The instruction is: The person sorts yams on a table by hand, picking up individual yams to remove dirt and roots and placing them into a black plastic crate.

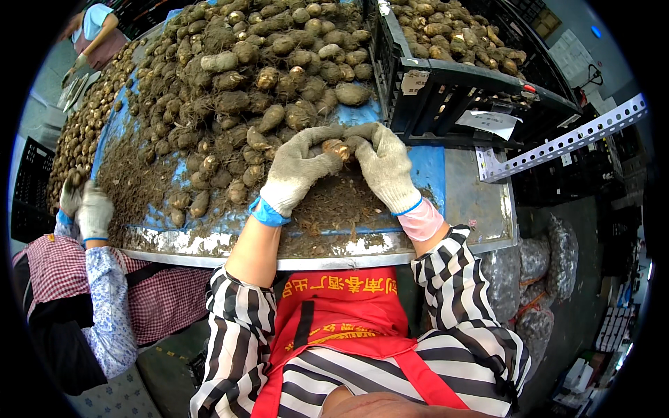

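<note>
Both my hands wear off-white knit gloves over thin plastic gloves. My left hand [298,171] has its fingers closed round one side of a small brown taro [337,148]. From the other side my right hand [385,169] pinches the same taro between thumb and fingers. Part of it is hidden by the gloves. Just beyond the hands rises a large heap of hairy, soil-covered taros [237,103]. Under my wrists lies a layer of loose root fibres and dirt [327,216].
A black plastic crate [446,94] of cleaner taros stands at the right, beside a perforated metal bar [571,137]. The metal table edge [334,262] runs before me. On my left a co-worker's gloved hands [94,211] are busy; another person [101,35] stands far left.
</note>
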`<state>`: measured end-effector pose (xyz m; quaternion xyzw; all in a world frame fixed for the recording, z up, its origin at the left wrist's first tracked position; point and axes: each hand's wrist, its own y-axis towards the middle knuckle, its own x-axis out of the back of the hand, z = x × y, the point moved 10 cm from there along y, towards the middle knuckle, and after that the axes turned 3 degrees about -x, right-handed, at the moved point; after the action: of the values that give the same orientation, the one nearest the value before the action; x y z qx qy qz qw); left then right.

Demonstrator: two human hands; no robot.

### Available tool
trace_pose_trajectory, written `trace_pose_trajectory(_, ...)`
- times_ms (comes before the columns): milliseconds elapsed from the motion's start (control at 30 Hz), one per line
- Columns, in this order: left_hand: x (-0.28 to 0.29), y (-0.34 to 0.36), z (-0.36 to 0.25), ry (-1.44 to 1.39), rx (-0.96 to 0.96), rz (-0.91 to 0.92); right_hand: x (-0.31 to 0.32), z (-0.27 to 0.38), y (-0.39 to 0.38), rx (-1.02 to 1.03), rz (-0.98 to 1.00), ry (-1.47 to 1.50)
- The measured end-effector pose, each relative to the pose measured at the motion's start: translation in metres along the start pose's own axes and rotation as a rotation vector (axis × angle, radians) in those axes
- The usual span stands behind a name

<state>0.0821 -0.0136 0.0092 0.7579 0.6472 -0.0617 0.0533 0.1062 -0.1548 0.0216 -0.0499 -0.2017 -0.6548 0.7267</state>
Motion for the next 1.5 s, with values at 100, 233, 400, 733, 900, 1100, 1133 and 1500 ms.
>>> trace_pose_trajectory(100,-0.004,-0.001,0.0,-0.149,-0.042,0.027,0.008,0.013,0.001,0.064,-0.07,-0.093)
trace_pose_trajectory(233,0.001,0.003,-0.009,-0.297,-0.115,0.025,0.009,0.023,-0.001,0.173,-0.049,0.146)
trace_pose_trajectory(400,0.007,0.004,-0.006,-0.356,-0.143,-0.009,-0.015,0.012,-0.004,0.083,0.125,0.355)
trace_pose_trajectory(733,-0.003,0.001,-0.002,-0.228,-0.083,0.04,0.013,0.017,0.0,0.145,-0.138,-0.09)
trace_pose_trajectory(900,0.001,0.004,-0.016,-0.079,-0.194,0.006,-0.005,0.026,-0.004,-0.005,0.112,0.45)
trace_pose_trajectory(1100,-0.003,0.002,-0.007,-0.065,-0.115,0.067,-0.01,0.019,-0.006,0.068,0.122,0.326)
trace_pose_trajectory(1133,-0.004,0.003,-0.007,-0.06,-0.111,0.073,-0.008,0.017,-0.006,0.051,0.1,0.329)
trace_pose_trajectory(1500,0.003,0.0,-0.021,0.494,-0.061,-0.001,-0.011,0.037,-0.001,0.257,0.137,0.189)
